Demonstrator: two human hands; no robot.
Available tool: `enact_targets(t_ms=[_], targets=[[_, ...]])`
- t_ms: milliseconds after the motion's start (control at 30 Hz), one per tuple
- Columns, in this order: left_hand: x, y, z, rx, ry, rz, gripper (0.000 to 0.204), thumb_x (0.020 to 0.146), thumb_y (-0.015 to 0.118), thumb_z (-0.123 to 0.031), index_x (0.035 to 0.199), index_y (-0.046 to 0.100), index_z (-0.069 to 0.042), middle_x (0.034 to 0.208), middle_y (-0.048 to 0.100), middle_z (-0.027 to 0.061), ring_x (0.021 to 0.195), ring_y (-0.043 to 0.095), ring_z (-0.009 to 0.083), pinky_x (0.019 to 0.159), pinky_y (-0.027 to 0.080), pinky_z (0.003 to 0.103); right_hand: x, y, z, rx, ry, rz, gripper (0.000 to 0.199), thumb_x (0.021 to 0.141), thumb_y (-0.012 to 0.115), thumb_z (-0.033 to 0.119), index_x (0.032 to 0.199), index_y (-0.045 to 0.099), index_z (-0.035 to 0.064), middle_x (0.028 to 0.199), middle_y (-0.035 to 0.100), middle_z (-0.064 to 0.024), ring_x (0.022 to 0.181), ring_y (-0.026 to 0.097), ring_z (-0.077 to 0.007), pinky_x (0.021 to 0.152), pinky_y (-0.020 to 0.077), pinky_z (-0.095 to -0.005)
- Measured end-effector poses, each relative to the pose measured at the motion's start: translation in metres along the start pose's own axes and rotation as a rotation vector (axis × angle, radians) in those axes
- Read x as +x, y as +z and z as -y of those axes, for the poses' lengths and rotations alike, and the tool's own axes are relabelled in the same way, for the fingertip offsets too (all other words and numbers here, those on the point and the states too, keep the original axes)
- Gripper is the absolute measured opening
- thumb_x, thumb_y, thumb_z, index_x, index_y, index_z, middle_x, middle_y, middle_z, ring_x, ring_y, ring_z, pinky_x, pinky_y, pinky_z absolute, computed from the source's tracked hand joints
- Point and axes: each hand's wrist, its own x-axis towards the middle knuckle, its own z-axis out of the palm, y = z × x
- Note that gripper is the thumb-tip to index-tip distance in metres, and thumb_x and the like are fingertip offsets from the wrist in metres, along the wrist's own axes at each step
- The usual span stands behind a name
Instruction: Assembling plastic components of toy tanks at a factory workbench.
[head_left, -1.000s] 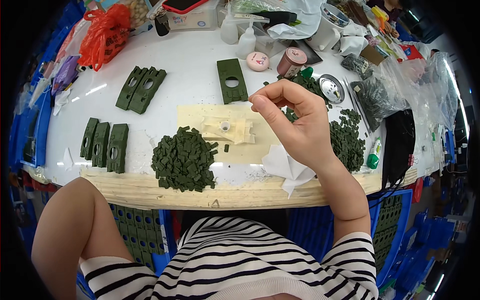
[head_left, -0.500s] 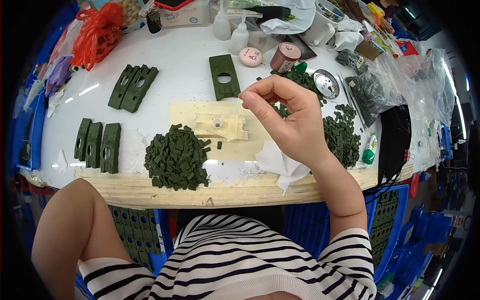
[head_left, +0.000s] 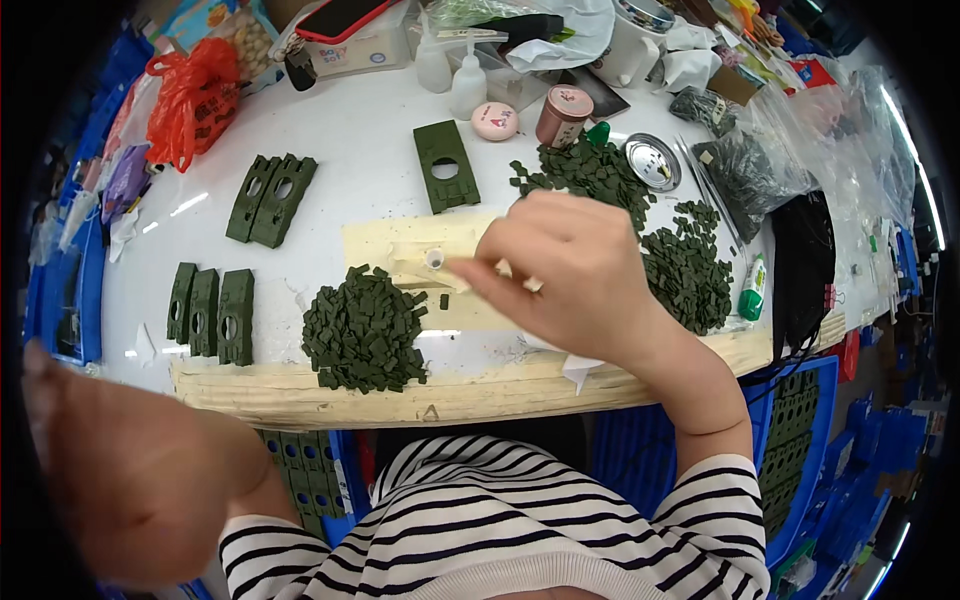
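My right hand (head_left: 575, 275) hangs over the right part of the cream tape patch (head_left: 380, 235), back of the hand up, fingers curled closed. Its thumb points at a small white ring (head_left: 434, 259) fixed in the tape. Whatever the fingers may hold is hidden. At the lower left my left hand (head_left: 110, 480) is a smear of motion off the table, its fingers unreadable. One loose dark green piece (head_left: 444, 301) lies below the ring, beside a heap of small green pieces (head_left: 365, 335). Behind the tape rests a green plastic hull part (head_left: 438, 150) with a round hole.
More hull parts (head_left: 286, 200) lie at the left, three of them (head_left: 236, 317) nearer. Green pieces (head_left: 690, 280) spread on the right, by a round metal lid (head_left: 652, 162), tweezers (head_left: 710, 190) and a glue bottle (head_left: 753, 287). White squeeze bottles (head_left: 468, 85) stand behind.
My right hand has come down and nearer, turning from a raised pinch to a palm-down curl beside the ring. My left arm has swung into view, blurred. The whole view has shifted slightly.
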Motion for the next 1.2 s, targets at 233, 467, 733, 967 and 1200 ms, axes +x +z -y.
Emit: enact_targets(t_ms=[233, 467, 733, 967, 1200], targets=[[-0.053, 0.086, -0.042, -0.146, 0.423, 1.038, 0.023, 0.077, 0.054, -0.023, 0.089, 0.066, -0.008, 0.1, 0.059, 0.0054, 0.096, 0.055, 0.0202, 0.088, 0.039, 0.035, -0.035, 0.037, 0.037, 0.116, -0.235, 0.348, 0.02, 0.068, 0.064, 0.019, 0.058, 0.05, 0.0084, 0.05, 0.05, -0.0007, 0.047, 0.055, -0.0176, 0.043, 0.0422, -0.0299], [-0.055, 0.147, -0.079, 0.025, 0.916, 1.256, 0.034, 0.081, 0.048, -0.021, 0.108, 0.059, -0.003, 0.114, 0.053, 0.0099, 0.103, 0.05, 0.0228, 0.094, 0.035, 0.034, -0.054, 0.062, 0.042, 0.137, -0.305, 0.492, 0.016, 0.063, 0.061, 0.019, 0.055, 0.055, 0.0052, 0.05, 0.054, -0.0052, 0.049, 0.057, -0.0197, 0.043, 0.0428, -0.0319], [-0.071, 0.153, -0.085, -0.131, 0.577, 1.288, 0.033, 0.081, 0.05, -0.021, 0.102, 0.063, 0.0, 0.108, 0.053, 0.0114, 0.1, 0.051, 0.0227, 0.079, 0.04, 0.03, -0.057, 0.064, 0.037, 0.058, -0.311, 0.481, 0.015, 0.066, 0.06, 0.02, 0.058, 0.059, 0.0071, 0.052, 0.057, -0.0044, 0.052, 0.059, -0.0198, 0.045, 0.0424, -0.0317], [-0.085, 0.192, -0.073, -0.294, 0.664, 0.909, 0.028, 0.076, 0.055, -0.021, 0.093, 0.062, 0.0, 0.082, 0.052, 0.0053, 0.074, 0.05, 0.0193, 0.07, 0.041, 0.029, -0.064, 0.07, 0.026, 0.034, -0.298, 0.375, 0.017, 0.065, 0.06, 0.02, 0.058, 0.055, 0.0059, 0.053, 0.055, -0.004, 0.053, 0.058, -0.02, 0.045, 0.0425, -0.0326], [-0.092, 0.182, -0.088, -0.148, 0.578, 1.077, 0.027, 0.075, 0.057, -0.023, 0.088, 0.062, 0.0, 0.078, 0.049, 0.0046, 0.071, 0.049, 0.0175, 0.059, 0.036, 0.027, -0.068, 0.076, 0.022, 0.156, -0.255, 0.595, 0.013, 0.068, 0.06, 0.016, 0.061, 0.055, 0.0059, 0.052, 0.054, -0.0044, 0.052, 0.057, -0.0212, 0.046, 0.0435, -0.0319]])
